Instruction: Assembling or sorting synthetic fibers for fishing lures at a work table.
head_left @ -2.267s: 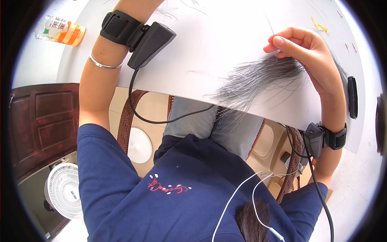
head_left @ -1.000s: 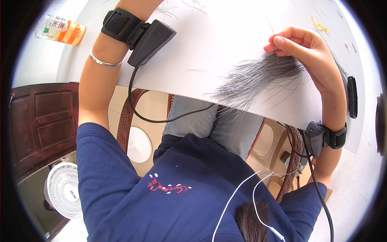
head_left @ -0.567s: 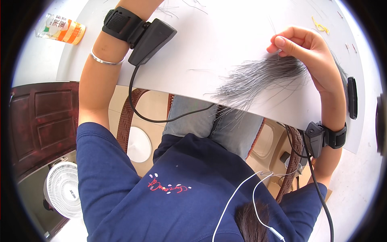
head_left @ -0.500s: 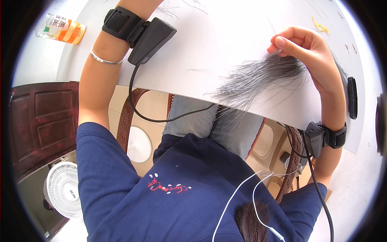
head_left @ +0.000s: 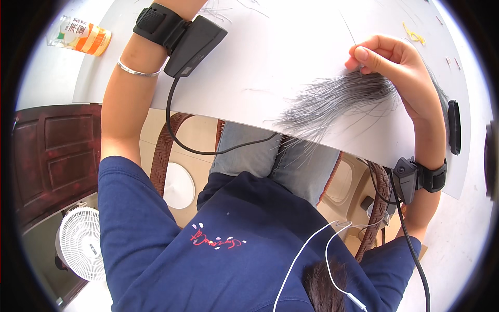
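Observation:
My right hand (head_left: 387, 60) is closed in a pinch, thumb against fingers, at the right side of the white table (head_left: 249, 57). A thin dark strand (head_left: 347, 24) runs up and away from its fingertips. Under and beside this hand lies a bundle of fine grey strands (head_left: 332, 99), fanned out toward the table's near edge, some ends hanging past it. My left forearm (head_left: 127, 99) reaches over the table's left part, with a silver bangle and a black strapped-on device (head_left: 196, 46). The left hand itself is beyond the upper edge of the picture.
Loose strands (head_left: 215, 13) lie at the far side. A yellow tie (head_left: 414, 33) sits far right, and a black oblong object (head_left: 454, 127) near the right edge. A bottle with an orange label (head_left: 86, 37) is at far left. A black cable (head_left: 218, 154) loops from the left wrist device.
My left forearm has shifted slightly toward the far side. More of the thin strand above my right fingertips shows now. The right hand and the grey bundle stay nearly in place.

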A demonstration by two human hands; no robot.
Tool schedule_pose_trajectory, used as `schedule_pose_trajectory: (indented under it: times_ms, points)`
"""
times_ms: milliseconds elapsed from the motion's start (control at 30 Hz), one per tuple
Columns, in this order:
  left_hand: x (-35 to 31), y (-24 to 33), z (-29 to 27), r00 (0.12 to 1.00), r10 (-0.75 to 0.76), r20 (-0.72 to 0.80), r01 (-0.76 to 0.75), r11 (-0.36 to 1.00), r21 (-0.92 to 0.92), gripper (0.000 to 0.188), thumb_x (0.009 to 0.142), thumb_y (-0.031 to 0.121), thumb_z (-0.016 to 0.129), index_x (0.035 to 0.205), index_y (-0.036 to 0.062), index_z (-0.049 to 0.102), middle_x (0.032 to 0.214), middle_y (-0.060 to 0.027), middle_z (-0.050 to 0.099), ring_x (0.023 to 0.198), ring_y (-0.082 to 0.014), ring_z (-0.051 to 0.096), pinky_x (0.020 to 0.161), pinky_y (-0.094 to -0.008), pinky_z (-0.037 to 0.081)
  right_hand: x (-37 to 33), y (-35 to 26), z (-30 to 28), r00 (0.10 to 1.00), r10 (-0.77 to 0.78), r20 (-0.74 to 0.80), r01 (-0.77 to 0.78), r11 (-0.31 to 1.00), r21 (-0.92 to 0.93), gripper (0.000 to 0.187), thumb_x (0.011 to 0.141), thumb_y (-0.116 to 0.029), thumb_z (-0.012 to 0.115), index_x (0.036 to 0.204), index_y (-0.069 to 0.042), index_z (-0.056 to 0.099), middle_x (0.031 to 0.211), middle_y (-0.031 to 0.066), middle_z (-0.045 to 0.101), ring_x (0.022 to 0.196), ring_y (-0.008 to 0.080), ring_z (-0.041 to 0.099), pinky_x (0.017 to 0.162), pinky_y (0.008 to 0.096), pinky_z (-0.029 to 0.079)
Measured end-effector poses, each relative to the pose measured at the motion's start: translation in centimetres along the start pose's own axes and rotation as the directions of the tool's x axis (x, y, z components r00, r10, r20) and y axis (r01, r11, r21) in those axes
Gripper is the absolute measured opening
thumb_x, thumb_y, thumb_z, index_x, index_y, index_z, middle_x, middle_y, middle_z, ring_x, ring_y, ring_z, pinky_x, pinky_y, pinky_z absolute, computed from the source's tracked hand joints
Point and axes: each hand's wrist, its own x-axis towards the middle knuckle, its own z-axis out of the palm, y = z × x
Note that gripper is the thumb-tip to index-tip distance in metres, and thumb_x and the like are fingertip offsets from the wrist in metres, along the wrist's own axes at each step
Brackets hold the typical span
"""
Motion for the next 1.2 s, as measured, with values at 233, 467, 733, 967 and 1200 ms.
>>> schedule_pose_trajectory:
  times_ms: [233, 467, 733, 967, 1200]
  points:
    - [0.5, 2.4, -2.1, 0.975, 0.18, -0.13, -0.083, 0.839, 0.538, 0.038, 0.085, 0.008, 0.075, 0.118, -0.0038, 0.059, 0.108, -0.0136, 0.065, 0.09, -0.0143, 0.066, 0.063, -0.0208, 0.057, -0.1, -0.2, 0.1, 0.996, -0.089, -0.007, 0.089, 0.995, -0.042, 0.027, 0.088, -0.031, 0.072, 0.093, -0.005, 0.074, 0.087, 0.0062, 0.073, 0.081, 0.0095, 0.066, 0.078, 0.0208, 0.049]
    - [-0.7, 7.4, -5.1, 0.832, 0.502, -0.236, 0.251, 0.038, 0.967, 0.057, 0.076, 0.011, 0.073, 0.124, -0.0099, 0.053, 0.127, -0.0281, 0.058, 0.111, -0.0219, 0.063, 0.08, -0.0259, 0.056, -0.6, -1.0, -0.6, 0.984, -0.172, 0.052, 0.174, 0.845, -0.506, 0.009, 0.087, -0.018, 0.07, 0.088, -0.01, 0.073, 0.083, -0.001, 0.067, 0.073, 0.0099, 0.052, 0.066, 0.0247, 0.043]
    - [-2.8, 4.4, 1.1, 0.933, 0.361, 0.009, 0.124, -0.346, 0.93, 0.061, 0.083, 0.033, 0.067, 0.128, -0.0065, 0.057, 0.121, -0.0272, 0.063, 0.108, -0.0308, 0.064, 0.093, -0.0325, 0.05, -0.8, -0.8, 0.1, 0.957, -0.268, 0.106, 0.282, 0.793, -0.54, 0.007, 0.086, -0.012, 0.07, 0.08, -0.011, 0.067, 0.087, -0.0035, 0.062, 0.072, 0.0061, 0.051, 0.059, 0.021, 0.035]
    - [-5.1, -1.3, 7.1, 0.955, -0.135, 0.265, -0.282, -0.132, 0.95, 0.044, 0.085, 0.042, 0.066, 0.107, 0.0043, 0.074, 0.108, -0.0156, 0.071, 0.1, -0.0258, 0.065, 0.092, -0.0391, 0.048, -0.8, -0.8, -0.2, 0.96, -0.264, 0.087, 0.269, 0.798, -0.539, 0.006, 0.085, -0.01, 0.07, 0.082, -0.01, 0.066, 0.088, -0.0035, 0.062, 0.074, 0.0075, 0.052, 0.06, 0.0212, 0.036]
    - [-5.9, -2.9, 8.0, 0.912, -0.247, 0.326, -0.333, 0.017, 0.943, 0.045, 0.083, 0.047, 0.068, 0.1, 0.0065, 0.075, 0.101, -0.0131, 0.07, 0.097, -0.0253, 0.065, 0.098, -0.0422, 0.044, -0.5, -1.3, 0.1, 0.935, -0.338, 0.111, 0.343, 0.776, -0.53, 0.004, 0.085, -0.01, 0.07, 0.083, -0.009, 0.066, 0.09, -0.0026, 0.063, 0.075, 0.0066, 0.054, 0.06, 0.0209, 0.036]
